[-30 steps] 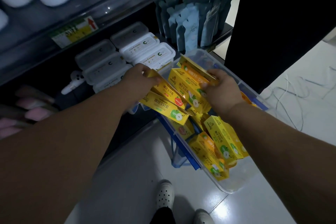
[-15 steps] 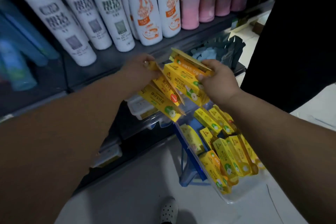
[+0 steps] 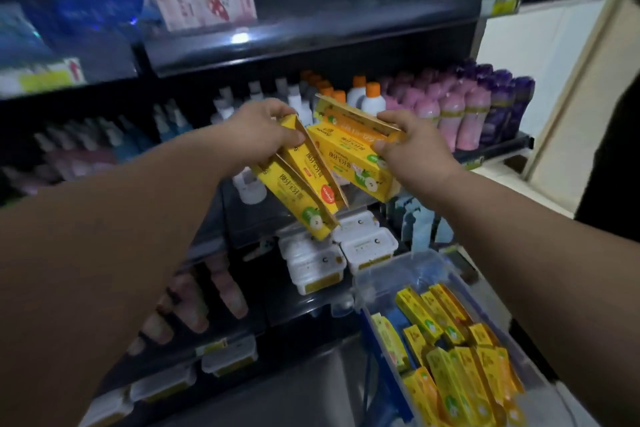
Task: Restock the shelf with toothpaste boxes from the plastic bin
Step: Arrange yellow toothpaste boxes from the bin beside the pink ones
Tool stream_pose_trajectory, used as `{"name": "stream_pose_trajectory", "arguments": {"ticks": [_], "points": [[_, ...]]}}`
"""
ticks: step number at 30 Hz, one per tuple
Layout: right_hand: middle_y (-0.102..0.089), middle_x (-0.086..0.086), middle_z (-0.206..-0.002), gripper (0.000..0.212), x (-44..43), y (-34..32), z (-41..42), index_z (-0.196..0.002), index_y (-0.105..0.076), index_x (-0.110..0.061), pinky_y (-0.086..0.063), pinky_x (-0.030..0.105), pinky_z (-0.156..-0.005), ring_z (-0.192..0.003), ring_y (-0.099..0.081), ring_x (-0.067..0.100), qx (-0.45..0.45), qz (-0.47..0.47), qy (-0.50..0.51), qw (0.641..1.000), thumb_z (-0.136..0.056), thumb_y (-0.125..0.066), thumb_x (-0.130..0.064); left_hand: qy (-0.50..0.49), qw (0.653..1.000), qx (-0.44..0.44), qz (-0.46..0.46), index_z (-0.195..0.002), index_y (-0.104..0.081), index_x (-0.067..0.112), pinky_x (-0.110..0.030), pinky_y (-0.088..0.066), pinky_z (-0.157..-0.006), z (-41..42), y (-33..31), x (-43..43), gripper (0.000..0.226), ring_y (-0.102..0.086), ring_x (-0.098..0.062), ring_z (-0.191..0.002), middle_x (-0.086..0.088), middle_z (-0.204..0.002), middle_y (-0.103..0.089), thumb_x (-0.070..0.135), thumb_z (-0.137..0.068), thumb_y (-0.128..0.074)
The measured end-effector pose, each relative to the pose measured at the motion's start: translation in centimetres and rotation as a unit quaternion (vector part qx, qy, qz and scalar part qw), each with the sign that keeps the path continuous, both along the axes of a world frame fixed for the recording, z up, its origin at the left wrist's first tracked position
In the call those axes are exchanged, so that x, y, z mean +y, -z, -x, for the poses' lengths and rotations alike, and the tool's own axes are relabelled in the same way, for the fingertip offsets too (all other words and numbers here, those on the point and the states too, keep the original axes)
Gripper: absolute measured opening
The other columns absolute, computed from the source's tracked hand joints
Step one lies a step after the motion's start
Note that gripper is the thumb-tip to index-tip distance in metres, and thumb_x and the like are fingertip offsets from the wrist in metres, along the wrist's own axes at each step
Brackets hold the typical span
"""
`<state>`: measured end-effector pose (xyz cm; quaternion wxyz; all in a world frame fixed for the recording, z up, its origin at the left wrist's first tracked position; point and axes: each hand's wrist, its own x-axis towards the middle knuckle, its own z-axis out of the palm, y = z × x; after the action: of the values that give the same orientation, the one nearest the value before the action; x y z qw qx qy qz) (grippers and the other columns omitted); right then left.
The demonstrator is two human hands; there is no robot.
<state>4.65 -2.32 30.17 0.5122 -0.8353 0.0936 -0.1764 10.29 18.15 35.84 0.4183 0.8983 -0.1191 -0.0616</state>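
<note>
Head view: nearest, at lower right, the plastic bin (image 3: pixel 408 263) runs off the bottom edge, so the loose toothpaste boxes (image 3: pixel 446 367) inside, roughly a dozen showing, cannot be fully counted. Above it, the left hand (image 3: pixel 256 132) grips a fanned bunch (image 3: pixel 301 191) of at least two yellow boxes. The right hand (image 3: pixel 412 146) grips a stack (image 3: pixel 349 156) of at least two, their edges overlapping. Beyond, on the shelf (image 3: pixel 311 45), the bottles (image 3: pixel 460 114) are blurred.

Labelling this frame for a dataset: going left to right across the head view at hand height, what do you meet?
left hand → left hand's toothpaste boxes → right hand's toothpaste boxes → right hand → pink bottles → purple bottles
</note>
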Motion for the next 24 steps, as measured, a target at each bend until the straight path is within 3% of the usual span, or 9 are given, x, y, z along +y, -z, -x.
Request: {"name": "stream_pose_trajectory", "arguments": {"ticks": [4, 7, 10, 17, 20, 24], "points": [[-0.062, -0.002, -0.117, 0.042, 1.0, -5.5, 0.4, -0.13, -0.055, -0.032, -0.055, 0.04, -0.087, -0.098, -0.063, 0.02, -0.039, 0.025, -0.002, 0.999, -0.092, -0.062, -0.016, -0.003, 0.999, -0.027, 0.018, -0.113, -0.061, 0.022, -0.035, -0.058, -0.068, 1.1, -5.0, 1.2, 0.027, -0.068, -0.018, -0.069, -0.001, -0.086, -0.07, 0.017, -0.088, -0.068], [-0.061, -0.007, -0.107, 0.039, 1.6, -9.1, 0.7, -0.127, -0.057, -0.032, -0.054, 0.039, -0.088, -0.096, -0.062, 0.016, -0.063, 0.032, -0.002, 0.998, -0.091, -0.063, -0.017, -0.001, 0.999, -0.041, 0.03, -0.114, -0.061, 0.021, -0.042, -0.059, -0.076, 1.7, -8.4, 1.9, 0.026, -0.071, -0.026, -0.08, -0.005, -0.093, -0.071, 0.016, -0.089, -0.067], [-0.063, -0.004, -0.109, 0.038, 2.1, -12.4, 0.6, -0.124, -0.059, -0.032, -0.055, 0.04, -0.087, -0.093, -0.064, 0.017, -0.089, 0.046, -0.01, 0.995, -0.09, -0.063, -0.016, 0.001, 0.998, -0.059, 0.038, -0.115, -0.062, 0.019, -0.045, -0.057, -0.083, 1.9, -11.5, 2.6, 0.027, -0.07, -0.03, -0.086, -0.01, -0.099, -0.071, 0.016, -0.089, -0.066], [-0.063, 0.0, -0.112, 0.039, 2.6, -19.6, -2.0, -0.129, -0.056, -0.031, -0.055, 0.031, -0.07, -0.088, -0.065, 0.017, -0.127, 0.039, -0.015, 0.991, -0.093, -0.062, -0.016, 0.01, 0.992, -0.075, 0.099, -0.108, -0.063, 0.019, -0.035, -0.056, -0.064, -0.9, -17.8, 4.7, 0.016, -0.069, -0.023, -0.071, -0.006, -0.086, -0.072, 0.017, -0.092, -0.061], [-0.064, 0.005, -0.114, 0.041, 2.9, -22.1, -4.2, -0.129, -0.056, -0.029, -0.058, 0.035, -0.071, -0.085, -0.065, 0.019, -0.134, 0.015, -0.002, 0.991, -0.092, -0.062, -0.013, 0.005, 0.987, -0.086, 0.132, -0.11, -0.061, 0.015, -0.04, -0.059, -0.07, -3.0, -20.0, 5.5, 0.017, -0.068, -0.024, -0.074, -0.009, -0.092, -0.071, 0.017, -0.093, -0.061], [-0.066, 0.006, -0.111, 0.04, 2.8, -24.3, -7.2, -0.13, -0.056, -0.026, -0.05, 0.02, -0.048, -0.075, -0.065, 0.016, -0.13, -0.02, 0.012, 0.991, -0.093, -0.061, -0.012, -0.016, 0.981, -0.104, 0.165, -0.114, -0.056, 0.012, -0.04, -0.057, -0.069, -5.9, -22.5, 6.6, 0.022, -0.066, -0.025, -0.074, -0.011, -0.094, -0.068, 0.016, -0.093, -0.061]]}}
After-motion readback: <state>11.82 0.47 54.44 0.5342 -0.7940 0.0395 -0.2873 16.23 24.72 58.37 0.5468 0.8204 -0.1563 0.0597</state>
